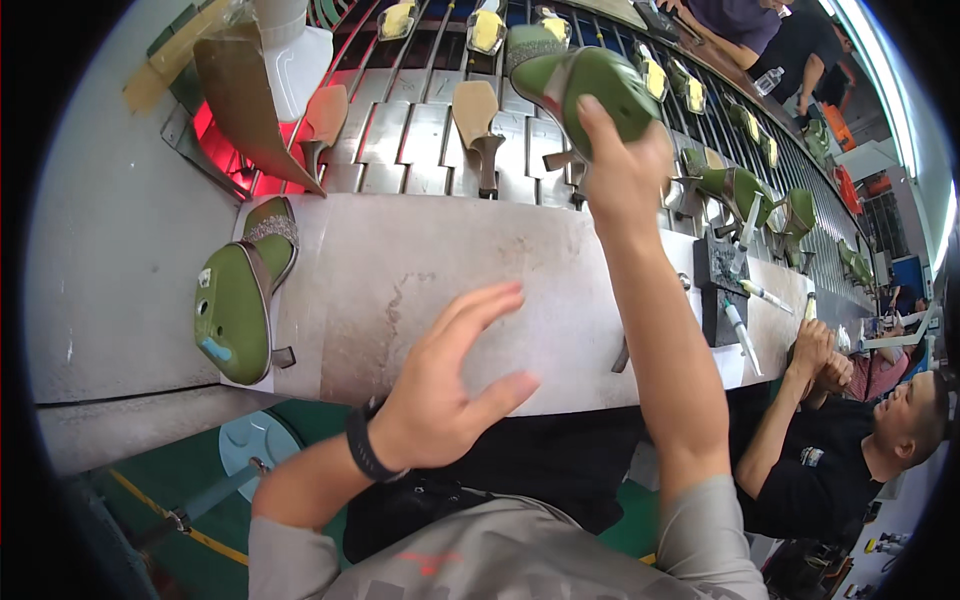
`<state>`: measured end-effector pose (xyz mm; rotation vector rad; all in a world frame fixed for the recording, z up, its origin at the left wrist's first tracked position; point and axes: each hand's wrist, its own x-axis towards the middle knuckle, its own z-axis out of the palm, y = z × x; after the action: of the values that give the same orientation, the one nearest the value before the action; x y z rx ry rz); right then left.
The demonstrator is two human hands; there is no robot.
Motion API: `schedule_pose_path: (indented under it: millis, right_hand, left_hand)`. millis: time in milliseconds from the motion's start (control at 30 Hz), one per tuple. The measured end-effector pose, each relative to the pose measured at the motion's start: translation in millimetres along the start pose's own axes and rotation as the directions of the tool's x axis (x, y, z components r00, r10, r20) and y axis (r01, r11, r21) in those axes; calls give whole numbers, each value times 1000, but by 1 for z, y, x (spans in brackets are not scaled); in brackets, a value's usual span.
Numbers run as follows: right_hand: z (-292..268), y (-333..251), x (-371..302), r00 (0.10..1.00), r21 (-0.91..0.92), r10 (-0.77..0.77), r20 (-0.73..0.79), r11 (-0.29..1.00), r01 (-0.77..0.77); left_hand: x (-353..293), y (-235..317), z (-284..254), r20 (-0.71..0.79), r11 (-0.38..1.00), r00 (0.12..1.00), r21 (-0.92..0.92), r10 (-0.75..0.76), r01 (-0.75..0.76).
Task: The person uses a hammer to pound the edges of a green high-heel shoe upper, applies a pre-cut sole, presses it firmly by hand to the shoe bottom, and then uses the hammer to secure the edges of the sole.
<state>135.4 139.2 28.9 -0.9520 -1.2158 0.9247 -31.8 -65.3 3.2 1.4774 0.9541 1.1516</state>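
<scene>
Shoe-handling step, we judge: right hand (625, 170) grips green shoe (600, 90) at one o'clock (by heel end); left hand (450, 385) spread, bare. Next move likely needs steady hold.

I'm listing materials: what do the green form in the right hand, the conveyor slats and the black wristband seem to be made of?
Green form: perhaps hard plastic, smooth and satin, from its even colour and soft sheen; blur leaves this open.
Conveyor slats: likely bare metal, silvery and shiny with bright reflections.
Black wristband: possibly rubber or fabric, going by its dull matte surface.
</scene>
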Motion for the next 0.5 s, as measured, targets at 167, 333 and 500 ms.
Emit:
schedule_pose_path:
  millis: [167, 333, 500]
  right_hand:
    - [10, 77, 42, 1000, -624, 3, -20, 781, -15]
    - [-3, 52, -3, 969, -694, 242, 47, 706, -143]
    - [-78, 39, -76, 938, -706, -211, 276, 618, 346]
  left_hand:
    - [-46, -12, -23, -141, 922, 989, 388, 41, 18]
    - [-102, 20, -60, -416, 548, 614, 836, 671, -32]
    - [-87, 2, -106, -778, 885, 576, 426, 250, 191]
